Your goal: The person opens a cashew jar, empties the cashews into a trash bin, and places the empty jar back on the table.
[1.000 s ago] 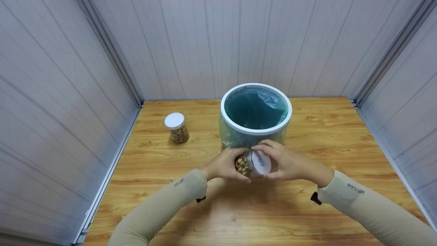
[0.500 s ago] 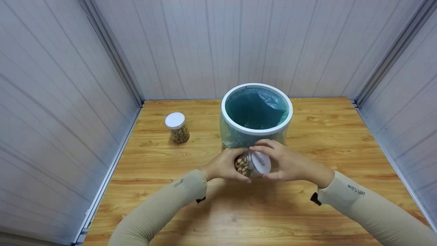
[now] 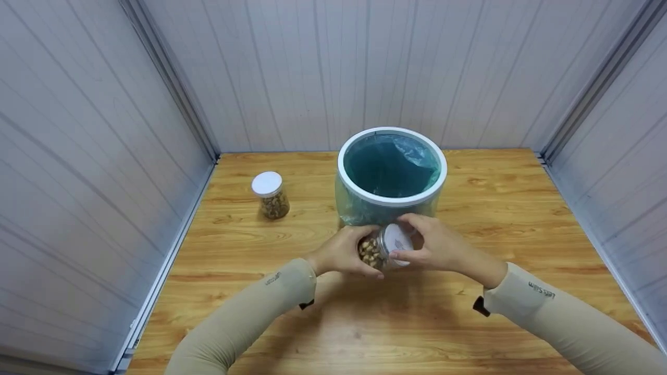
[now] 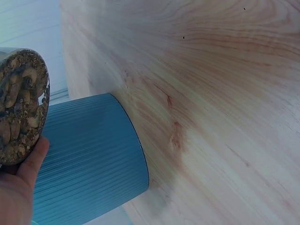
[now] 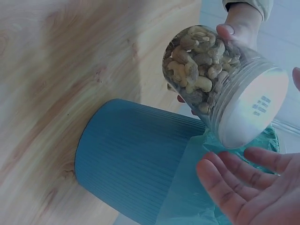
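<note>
My left hand [image 3: 344, 252] grips a clear jar of nuts [image 3: 370, 252] by its body, tilted with the lid toward the right. The nuts look like cashews in the right wrist view, where a printed label shows on the white lid [image 5: 255, 110]. My right hand [image 3: 435, 245] is spread around the lid. In the right wrist view its fingers [image 5: 239, 178] extend just below the lid, with a gap, and the thumb stands apart at the frame's edge. The jar's bottom [image 4: 21, 103] faces the left wrist camera. Behind both hands stands a blue ribbed bin [image 5: 131, 154].
A green plastic bag lines the bin under its white rim [image 3: 392, 200]. To the left, a second white-lidded jar [image 3: 273, 203] of brown pieces stands upright on the wooden table [image 3: 292, 166]. Pale panel walls enclose the table at the back and sides.
My right hand has shifted its fingers around the lid, and the thumb now sits further left across it. The lid shows slightly higher. My left hand and the other jar stay put.
</note>
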Tool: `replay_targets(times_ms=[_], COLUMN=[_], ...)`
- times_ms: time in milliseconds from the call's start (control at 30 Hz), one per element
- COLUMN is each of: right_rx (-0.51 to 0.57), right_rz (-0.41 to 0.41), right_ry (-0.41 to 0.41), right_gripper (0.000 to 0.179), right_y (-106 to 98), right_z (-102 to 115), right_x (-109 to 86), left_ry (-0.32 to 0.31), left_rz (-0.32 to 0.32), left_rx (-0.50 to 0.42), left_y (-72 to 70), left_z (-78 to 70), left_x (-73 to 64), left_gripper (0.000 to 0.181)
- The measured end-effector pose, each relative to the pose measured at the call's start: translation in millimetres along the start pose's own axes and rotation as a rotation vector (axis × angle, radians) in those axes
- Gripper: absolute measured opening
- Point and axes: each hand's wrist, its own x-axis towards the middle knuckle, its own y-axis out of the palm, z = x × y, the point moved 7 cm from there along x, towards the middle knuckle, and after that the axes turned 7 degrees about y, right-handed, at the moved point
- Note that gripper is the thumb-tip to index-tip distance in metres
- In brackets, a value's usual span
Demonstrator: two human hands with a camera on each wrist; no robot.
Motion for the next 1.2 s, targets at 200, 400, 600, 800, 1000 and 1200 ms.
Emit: replay_targets(times_ms=[200, 400, 600, 800, 1000, 1200], right_rx=[-0.014, -0.018, -0.033, -0.076, -0.100, -0.090], right_rz=[0.043, 0.072, 0.090, 0.102, 0.062, 0.012], right_ry=[0.060, 0.029, -0.058, -0.153, -0.234, -0.284], right_gripper=[0.080, 0.082, 0.082, 0.084, 0.086, 0.086], right_y=[3, 5, 4, 6, 5, 1], right_z=[-1, 1, 7, 15, 20, 20], right_x=[1.0, -0.2, -4.6, -9.6, -11.7, -11.5], left_ry=[0.010, 0.009, 0.003, 0.008, 0.016, -0.011], left_rz=[0.005, 0.007, 0.017, 0.029, 0.021, 0.011], left_rx=[-0.024, -0.009, 0.001, -0.007, -0.004, -0.015], left_y=[0.6, 1.3, 2.8, 3.3, 2.2, 0.4], left_z=[-0.1, -0.1, 0.8, 0.9, 1.2, 5.5], left_x=[0.5, 0.0, -0.5, -1.8, -1.7, -4.8], left_gripper=[0.091, 0.092, 0.092, 0.092, 0.092, 0.091])
